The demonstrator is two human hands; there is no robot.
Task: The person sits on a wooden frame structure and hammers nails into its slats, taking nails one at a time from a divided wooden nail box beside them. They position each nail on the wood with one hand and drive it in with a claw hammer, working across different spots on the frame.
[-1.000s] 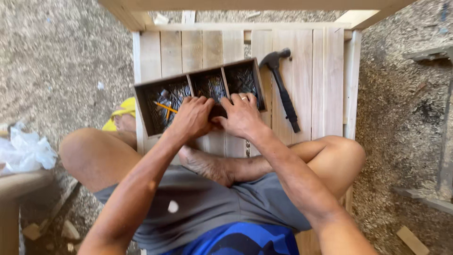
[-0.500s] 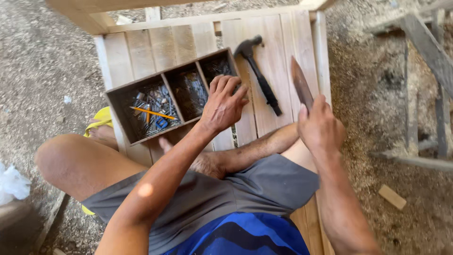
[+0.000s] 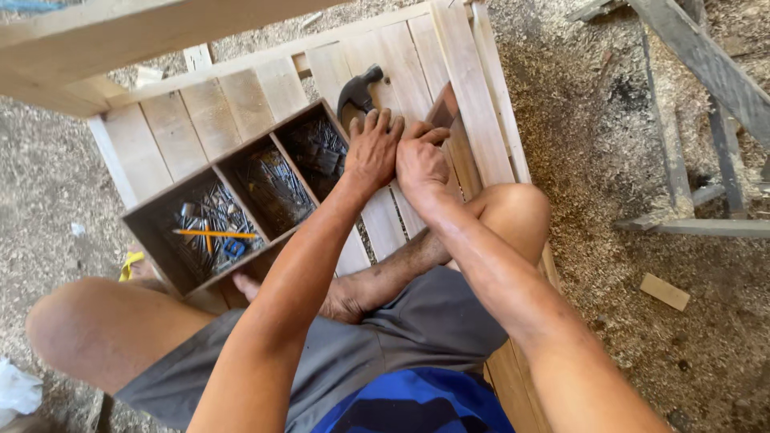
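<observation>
A person sits cross-legged on a slatted wooden panel [image 3: 473, 104] that lies on ground strewn with sawdust [image 3: 609, 200], the pale boards running from about 11 o'clock down to 5 o'clock in the head view. At 9 o'clock of the hands sits a dark wooden tray [image 3: 241, 204] with three compartments, all heaped with nails; the one farthest to the left also holds an orange pencil [image 3: 212, 233]. Half a second earlier the hands were apart, the left on the tray's edge and the right lifted at 3 o'clock with a narrow strip of wood; now both have come together on the panel just right of the tray, which suggests that picking from the tray is over and work on the boards themselves is in hand. The left hand [image 3: 371, 152] lies flat with fingers spread wide, pressing on the slats beside the tray's right compartment and holding nothing visible. The right hand [image 3: 421, 160] touches it, curled around the small brownish wood piece [image 3: 443, 104], whose tip shows at 12 o'clock of the knuckles, set along a gap between slats. The hammer [image 3: 358, 90] lies just above the left fingertips at 12 o'clock, its dark claw head showing and its handle hidden under the hands. A loose wood offcut [image 3: 664, 291] lies well apart at 4 o'clock.
</observation>
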